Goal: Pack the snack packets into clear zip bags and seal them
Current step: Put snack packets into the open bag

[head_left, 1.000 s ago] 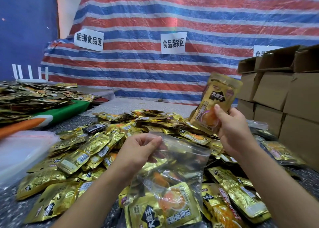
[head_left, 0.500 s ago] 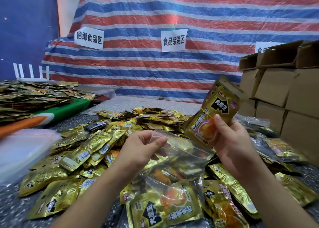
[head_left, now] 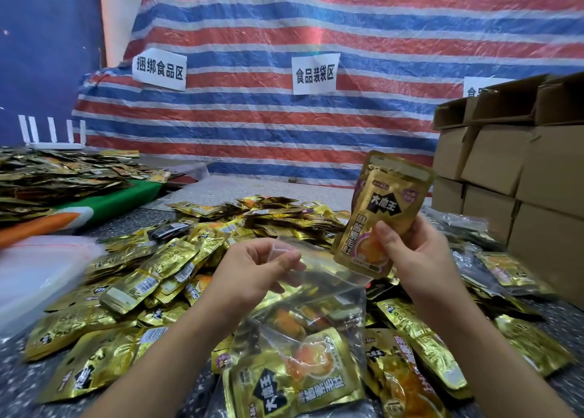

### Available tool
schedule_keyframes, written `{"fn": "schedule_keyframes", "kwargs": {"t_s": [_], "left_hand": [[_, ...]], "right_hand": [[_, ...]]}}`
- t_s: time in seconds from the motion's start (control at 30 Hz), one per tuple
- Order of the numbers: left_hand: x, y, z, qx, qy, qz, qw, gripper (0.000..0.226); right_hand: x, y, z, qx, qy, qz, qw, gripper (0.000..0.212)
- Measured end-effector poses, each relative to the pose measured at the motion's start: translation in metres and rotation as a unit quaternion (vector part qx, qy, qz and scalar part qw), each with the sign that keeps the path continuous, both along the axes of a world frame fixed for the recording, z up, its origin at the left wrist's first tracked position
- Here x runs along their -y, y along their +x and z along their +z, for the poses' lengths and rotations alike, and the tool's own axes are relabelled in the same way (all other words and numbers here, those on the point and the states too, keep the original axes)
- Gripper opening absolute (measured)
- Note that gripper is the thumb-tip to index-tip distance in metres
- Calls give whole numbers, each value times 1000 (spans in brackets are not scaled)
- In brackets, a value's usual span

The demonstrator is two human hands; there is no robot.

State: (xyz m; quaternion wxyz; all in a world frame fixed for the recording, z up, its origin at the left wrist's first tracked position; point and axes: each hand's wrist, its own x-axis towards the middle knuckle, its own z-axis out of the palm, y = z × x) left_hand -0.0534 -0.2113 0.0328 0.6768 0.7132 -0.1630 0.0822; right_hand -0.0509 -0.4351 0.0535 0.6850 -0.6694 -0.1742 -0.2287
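single head-worn wide view, facing forward and down, close over the table (head_left: 221,187), edges perhaps distorted

Gold snack packet (head_left: 384,215) held upright above the open mouth of a part-filled clear zip bag (head_left: 319,316)

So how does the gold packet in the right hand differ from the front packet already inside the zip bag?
The held packet stands upright in the air, pinched by the right hand; the bagged packet lies low in the clear zip bag, label upside down to the camera. The held one is bare, the bagged one seen through plastic. The left hand holds the bag's mouth. Both share the same gold design.
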Motion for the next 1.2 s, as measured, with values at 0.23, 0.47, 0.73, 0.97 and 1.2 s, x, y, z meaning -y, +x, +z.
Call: {"fn": "schedule_keyframes", "kwargs": {"t_s": [0.23,0.47,0.73,0.97,1.2], "left_hand": [[1,0,1,-6,1,-9,1000,10],[3,0,-1,5,2,-17,1000,12],[8,-2,0,34,-15,-21,999,23],[9,1,-7,58,10,2,998,24],[11,2,-6,68,-8,-2,998,27]], "right_hand": [[-3,-8,-3,21,-69,54,996,27],[-14,-5,-11,19,-122,87,989,21],[-3,-7,-9,-1,-329,60,943,21],[-9,-8,-11,31,-349,39,936,12],[-6,-14,-5,8,-342,66,937,13]]}}
